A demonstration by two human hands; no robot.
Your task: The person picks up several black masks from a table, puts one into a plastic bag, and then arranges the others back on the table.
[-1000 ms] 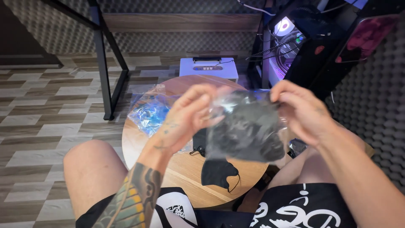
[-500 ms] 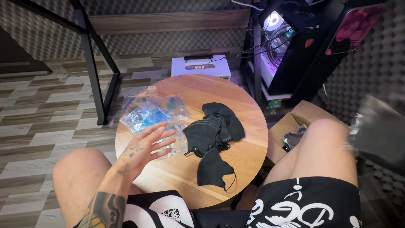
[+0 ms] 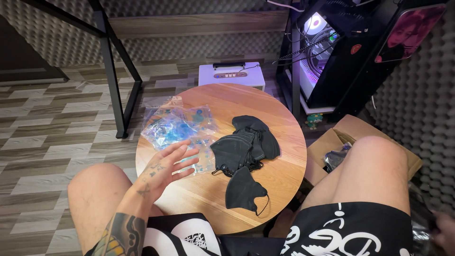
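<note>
My left hand (image 3: 163, 168) hovers open, fingers spread, over the near left part of a round wooden table (image 3: 227, 97). Its fingertips lie at the edge of a heap of clear plastic packets with blue print (image 3: 175, 125). To its right sits a pile of black face masks (image 3: 246, 142), and one black mask (image 3: 241, 190) lies apart nearer to me. My right hand (image 3: 445, 232) is blurred at the bottom right corner, beside my right thigh, gripping a crumpled clear plastic wrapper (image 3: 422, 220).
An open cardboard box (image 3: 343, 132) with plastic wrappers inside stands on the floor right of the table. Behind the table are a small white case with a handle (image 3: 231, 74), a lit computer tower (image 3: 327, 52) and black metal desk legs (image 3: 113, 76).
Both hands held a clear packet with a black mask over the table. The right hand carried the wrapper off low to the right; the left hand dropped open toward the packets.
</note>
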